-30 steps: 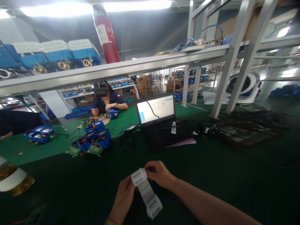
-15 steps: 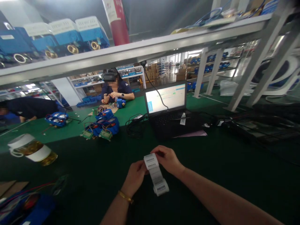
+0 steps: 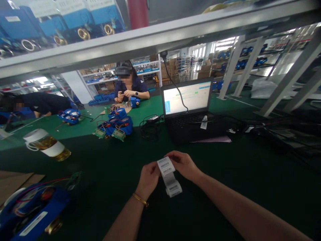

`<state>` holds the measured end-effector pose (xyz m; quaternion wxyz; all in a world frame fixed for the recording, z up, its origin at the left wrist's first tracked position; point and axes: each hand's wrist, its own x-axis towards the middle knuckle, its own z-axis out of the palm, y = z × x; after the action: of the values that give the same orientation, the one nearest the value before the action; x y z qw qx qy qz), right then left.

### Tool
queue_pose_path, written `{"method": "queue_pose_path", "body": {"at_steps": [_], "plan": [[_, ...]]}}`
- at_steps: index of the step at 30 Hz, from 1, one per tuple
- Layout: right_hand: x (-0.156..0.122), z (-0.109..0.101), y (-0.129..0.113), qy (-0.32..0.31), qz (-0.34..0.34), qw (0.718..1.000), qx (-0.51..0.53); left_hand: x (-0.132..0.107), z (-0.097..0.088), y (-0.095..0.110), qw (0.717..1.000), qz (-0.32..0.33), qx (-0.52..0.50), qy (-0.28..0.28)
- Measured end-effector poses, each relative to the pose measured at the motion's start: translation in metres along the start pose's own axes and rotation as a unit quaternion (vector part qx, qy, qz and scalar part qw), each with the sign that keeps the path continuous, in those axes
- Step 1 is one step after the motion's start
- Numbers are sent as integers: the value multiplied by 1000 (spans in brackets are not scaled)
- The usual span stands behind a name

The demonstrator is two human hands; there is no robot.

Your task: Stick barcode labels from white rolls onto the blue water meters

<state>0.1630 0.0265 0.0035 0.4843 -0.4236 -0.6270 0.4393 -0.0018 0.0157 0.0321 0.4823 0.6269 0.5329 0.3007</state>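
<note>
Between my two hands is a strip of white barcode labels [image 3: 166, 166], its lower end curling over itself above the dark green table. My left hand [image 3: 149, 177] pinches the strip's left edge, and a gold bracelet circles that wrist. On the other side, my right hand [image 3: 184, 164] grips the upper right edge with thumb and fingers. Some fingertips are hidden behind the labels. Beyond the hands stands an open laptop [image 3: 188, 107] with a lit screen; a loose white label [image 3: 204, 122] lies on its keyboard side.
A blue meter body [image 3: 35, 211] with wires lies at lower left, near a tea bottle [image 3: 50, 145]. More blue meters [image 3: 116, 125] and a black adapter cable [image 3: 150, 125] sit farther back. A metal shelf [image 3: 140, 40] crosses overhead. Two co-workers are across the table.
The view has shifted, bringing more of the lower-left meter into sight. The label strip has tilted and shows more of its printed face. Both hands keep hold of it.
</note>
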Motion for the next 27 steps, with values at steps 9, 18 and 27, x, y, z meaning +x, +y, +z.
{"method": "queue_pose_path", "body": {"at_steps": [9,18,27], "plan": [[-1,-1,-1,33,-17,999,-30,-2,3,1,997,-29,-43,-50],[-3,-1,-9,48,-37,997,-54,-3,2,-1,997,-19,-46,-51],[-3,0,-7,22,1,999,-44,-2,2,-4,999,-15,-40,-20]]}}
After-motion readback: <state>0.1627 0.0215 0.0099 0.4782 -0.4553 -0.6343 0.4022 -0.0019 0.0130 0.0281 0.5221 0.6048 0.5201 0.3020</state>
